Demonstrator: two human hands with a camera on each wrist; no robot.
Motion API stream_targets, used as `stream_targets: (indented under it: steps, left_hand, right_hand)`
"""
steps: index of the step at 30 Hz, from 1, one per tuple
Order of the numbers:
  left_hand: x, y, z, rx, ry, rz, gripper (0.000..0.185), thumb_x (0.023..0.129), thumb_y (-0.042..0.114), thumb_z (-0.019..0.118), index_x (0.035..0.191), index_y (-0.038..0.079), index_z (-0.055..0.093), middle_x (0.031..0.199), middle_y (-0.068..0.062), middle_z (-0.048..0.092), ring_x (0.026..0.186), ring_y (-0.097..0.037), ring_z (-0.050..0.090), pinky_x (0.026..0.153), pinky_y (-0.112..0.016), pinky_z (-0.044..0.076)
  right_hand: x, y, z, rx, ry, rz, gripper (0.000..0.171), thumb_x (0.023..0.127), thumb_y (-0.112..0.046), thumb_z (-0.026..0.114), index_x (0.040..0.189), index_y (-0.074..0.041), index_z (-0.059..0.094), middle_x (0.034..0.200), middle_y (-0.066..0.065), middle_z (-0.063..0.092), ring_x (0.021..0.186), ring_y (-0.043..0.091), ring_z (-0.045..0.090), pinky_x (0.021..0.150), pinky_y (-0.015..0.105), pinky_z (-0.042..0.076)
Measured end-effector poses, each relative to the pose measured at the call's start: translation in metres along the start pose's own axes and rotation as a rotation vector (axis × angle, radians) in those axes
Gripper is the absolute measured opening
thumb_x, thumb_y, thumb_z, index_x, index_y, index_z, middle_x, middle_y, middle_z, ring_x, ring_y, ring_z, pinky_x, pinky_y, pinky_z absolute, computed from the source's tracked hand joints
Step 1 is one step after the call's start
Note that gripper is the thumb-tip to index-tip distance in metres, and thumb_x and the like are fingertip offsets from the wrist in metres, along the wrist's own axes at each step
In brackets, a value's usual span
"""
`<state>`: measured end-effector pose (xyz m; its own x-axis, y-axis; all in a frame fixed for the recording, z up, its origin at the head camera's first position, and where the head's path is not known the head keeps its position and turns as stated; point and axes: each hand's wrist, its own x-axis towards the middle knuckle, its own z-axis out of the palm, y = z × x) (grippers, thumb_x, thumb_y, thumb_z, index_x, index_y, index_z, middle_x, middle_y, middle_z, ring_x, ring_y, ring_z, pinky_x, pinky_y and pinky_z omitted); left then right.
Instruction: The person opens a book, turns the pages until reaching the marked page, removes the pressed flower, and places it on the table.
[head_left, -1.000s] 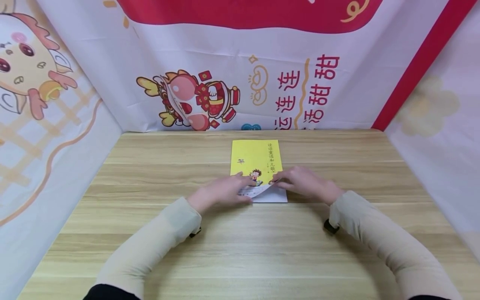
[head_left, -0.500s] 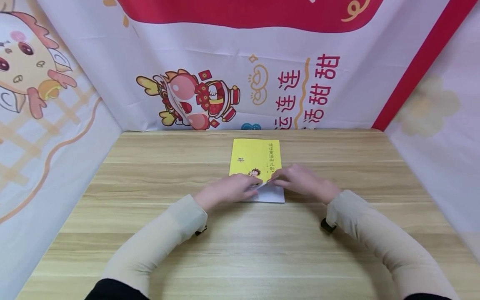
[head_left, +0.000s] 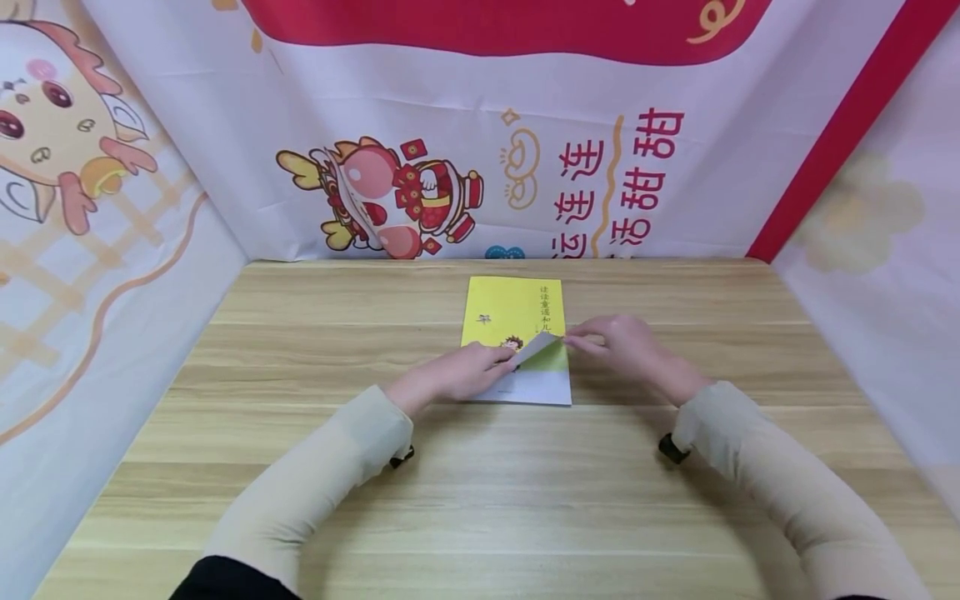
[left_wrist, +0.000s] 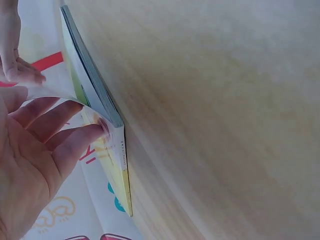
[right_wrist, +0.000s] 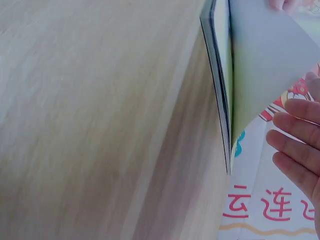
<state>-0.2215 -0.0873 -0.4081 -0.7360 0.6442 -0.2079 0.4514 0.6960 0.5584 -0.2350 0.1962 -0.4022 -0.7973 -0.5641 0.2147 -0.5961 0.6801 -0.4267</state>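
Note:
A thin book with a yellow and white front (head_left: 513, 304), Chinese title text and a cartoon child lies flat at the back middle of the table. The lower right part of its cover (head_left: 537, 347) is bent up, its pale underside showing. My left hand (head_left: 468, 371) pinches the bent cover between thumb and fingers; the left wrist view shows the cover curving out from that hand (left_wrist: 37, 155). At the book's right edge, the fingertips of my right hand (head_left: 626, 346) are right by the cover's raised corner. The right wrist view shows this hand's fingers (right_wrist: 295, 142) mostly straight.
The wood-grain table (head_left: 480, 500) reaches back to a printed cloth (head_left: 420, 92) with a cartoon dragon and red characters. Cloth panels also rise along both sides. Dark straps (head_left: 672, 448) sit under the wrists.
The cover's lower edge, lower and held by both hands earlier, is now folded up toward the upper right. My right hand has moved slightly up and right; the left hand stays at the cover.

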Motion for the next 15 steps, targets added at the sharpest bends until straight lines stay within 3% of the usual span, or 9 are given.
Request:
stream_targets:
  steps: [4, 9, 12, 15]
  left_hand:
    - [0.000, 0.000, -0.001, -0.035, 0.037, -0.009, 0.038, 0.112, 0.027, 0.043, 0.140, 0.009, 0.060, 0.125, -0.008, 0.067, 0.094, -0.018, 0.060, 0.090, -0.037, 0.051]
    - [0.000, 0.002, -0.002, -0.044, 0.059, -0.014, 0.039, 0.111, 0.023, 0.044, 0.145, 0.007, 0.055, 0.134, -0.011, 0.064, 0.100, -0.021, 0.059, 0.096, -0.042, 0.050]
    - [0.000, 0.004, -0.001, -0.068, 0.070, -0.020, 0.042, 0.112, 0.022, 0.044, 0.150, 0.006, 0.051, 0.140, -0.013, 0.061, 0.113, -0.023, 0.061, 0.105, -0.043, 0.047]
    - [-0.001, 0.004, -0.001, -0.128, 0.096, -0.052, 0.048, 0.112, 0.021, 0.043, 0.158, 0.008, 0.039, 0.150, -0.015, 0.053, 0.132, -0.027, 0.055, 0.113, -0.044, 0.040]
  right_hand:
    - [-0.003, 0.002, -0.002, -0.019, -0.052, -0.053, 0.021, 0.098, -0.027, 0.073, 0.105, -0.009, 0.081, 0.106, 0.006, 0.078, 0.101, 0.026, 0.074, 0.090, 0.045, 0.058]
    - [-0.004, -0.005, 0.005, -0.064, -0.292, -0.100, 0.043, 0.098, -0.041, 0.071, 0.130, -0.013, 0.072, 0.132, 0.003, 0.069, 0.126, 0.025, 0.062, 0.105, 0.046, 0.049]
    - [-0.005, -0.009, 0.012, -0.086, -0.424, -0.093, 0.063, 0.094, -0.051, 0.072, 0.145, -0.016, 0.061, 0.149, 0.003, 0.056, 0.140, 0.026, 0.049, 0.112, 0.048, 0.041]
    - [-0.006, -0.009, 0.016, -0.103, -0.484, -0.069, 0.071, 0.091, -0.053, 0.075, 0.150, -0.018, 0.055, 0.157, 0.004, 0.046, 0.146, 0.028, 0.039, 0.116, 0.050, 0.035]
